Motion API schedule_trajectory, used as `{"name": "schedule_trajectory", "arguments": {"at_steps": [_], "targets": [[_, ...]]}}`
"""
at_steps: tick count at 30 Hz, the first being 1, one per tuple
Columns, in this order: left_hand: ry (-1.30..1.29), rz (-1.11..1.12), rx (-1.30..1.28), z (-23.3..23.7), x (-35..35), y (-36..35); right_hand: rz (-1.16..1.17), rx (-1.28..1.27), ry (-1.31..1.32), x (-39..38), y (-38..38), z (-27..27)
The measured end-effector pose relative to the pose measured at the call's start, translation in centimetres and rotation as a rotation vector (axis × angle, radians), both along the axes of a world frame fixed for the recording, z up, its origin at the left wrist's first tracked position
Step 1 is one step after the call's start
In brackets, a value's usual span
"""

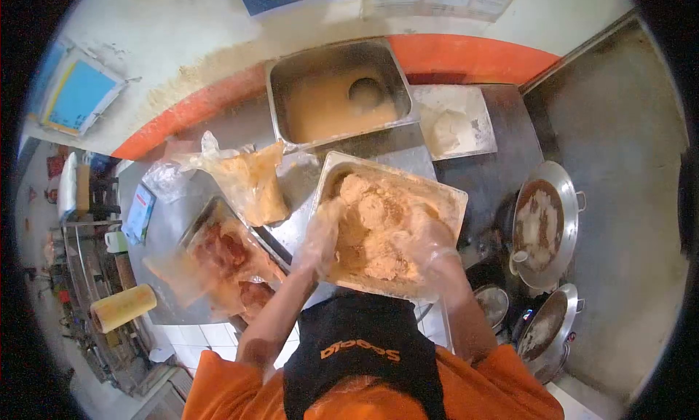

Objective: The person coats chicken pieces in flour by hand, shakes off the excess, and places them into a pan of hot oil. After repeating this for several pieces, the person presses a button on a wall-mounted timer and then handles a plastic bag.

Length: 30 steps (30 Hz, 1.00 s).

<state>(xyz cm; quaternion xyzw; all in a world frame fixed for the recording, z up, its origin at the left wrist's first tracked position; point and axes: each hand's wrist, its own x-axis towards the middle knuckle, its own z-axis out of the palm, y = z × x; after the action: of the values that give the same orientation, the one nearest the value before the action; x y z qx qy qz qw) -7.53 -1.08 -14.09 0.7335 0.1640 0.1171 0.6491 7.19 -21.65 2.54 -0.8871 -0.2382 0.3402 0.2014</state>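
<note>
A rectangular metal tray [457,210] in front of me holds pale orange flour [429,194] and several lumpy, flour-coated pieces [373,210]. My left hand [320,234], in a clear plastic glove, is at the tray's left side, by its inner edge. Over the flour on the right is my right hand [426,234], also gloved. Motion and flour smear the fingers of both hands, so their grip does not show. To the left, a second tray [198,222] contains dark reddish raw meat [226,252], partly blurred.
Behind stands a deep metal pan [275,103] of cloudy orange liquid with a round dark bowl. A plastic bag [255,183] of orange powder lies left of it. A floury white tray [473,121] sits back right. Two pans of oil [542,223] occupy the right side.
</note>
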Motion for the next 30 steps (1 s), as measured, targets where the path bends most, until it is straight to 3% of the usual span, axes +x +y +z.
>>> {"name": "schedule_trajectory", "arguments": {"at_steps": [2, 3, 5, 6, 8, 9, 10, 15, 17, 19, 21, 22, 24, 26, 28, 30], "targets": [[0.373, -0.003, 0.283, 6.5, -1.5, -1.2, 0.004, 0.03, 0.002, 0.9, -2.8, -1.8], [0.375, -0.001, 0.281, 6.1, -2.2, -1.4, 0.001, -0.017, 0.017, 1.0, -3.7, -3.3], [0.406, -0.243, 0.595, 4.1, -4.1, -1.5, -0.004, -0.165, 0.057, 0.6, -5.1, -7.1], [0.401, -0.228, 0.597, 0.7, -5.5, -1.9, -0.012, -0.207, 0.061, 0.3, -5.6, -8.3], [0.302, 0.014, -0.467, -6.7, -8.4, -2.7, -0.029, -0.218, 0.083, 0.0, -6.2, -9.4], [0.372, 0.339, -1.128, 0.7, -7.3, -3.7, -0.024, -0.205, 0.11, 0.1, -6.0, -9.8], [0.4, 0.397, -1.164, 4.2, -7.2, -4.3, -0.011, -0.195, 0.146, -0.3, -5.7, -10.2], [0.485, 0.278, -0.71, 6.8, -5.9, -5.4, -0.041, -0.054, 0.188, -3.2, 0.4, -12.0], [0.635, 0.274, -0.64, 8.3, -4.5, -5.4, -0.068, 0.003, 0.189, -3.6, 1.9, -12.5], [0.681, 0.272, -0.642, 9.5, -3.1, -5.5, -0.061, 0.049, 0.135, -3.6, 2.1, -11.6], [0.646, 0.513, -1.218, 8.2, -2.7, -6.1, -0.068, -0.02, 0.1, -4.1, 3.0, -7.4], [0.647, 0.507, -1.217, 4.9, -3.1, -5.9, -0.059, -0.042, 0.063, -4.5, 3.2, -4.6], [0.356, 0.19, -1.519, -3.1, -5.3, -5.6, -0.044, -0.031, -0.028, -5.6, 2.7, 0.6], [0.338, 0.267, -1.231, 1.0, -5.2, -4.7, -0.028, 0.047, -0.129, -5.8, 1.7, 4.1], [0.321, 0.29, -1.133, 3.5, -5.3, -4.6, -0.037, 0.148, -0.152, -5.3, 0.2, 5.7], [0.34, 0.303, -1.054, 3.7, -5.3, -4.6, -0.009, 0.046, -0.068, -3.5, -1.6, 0.3]]}}
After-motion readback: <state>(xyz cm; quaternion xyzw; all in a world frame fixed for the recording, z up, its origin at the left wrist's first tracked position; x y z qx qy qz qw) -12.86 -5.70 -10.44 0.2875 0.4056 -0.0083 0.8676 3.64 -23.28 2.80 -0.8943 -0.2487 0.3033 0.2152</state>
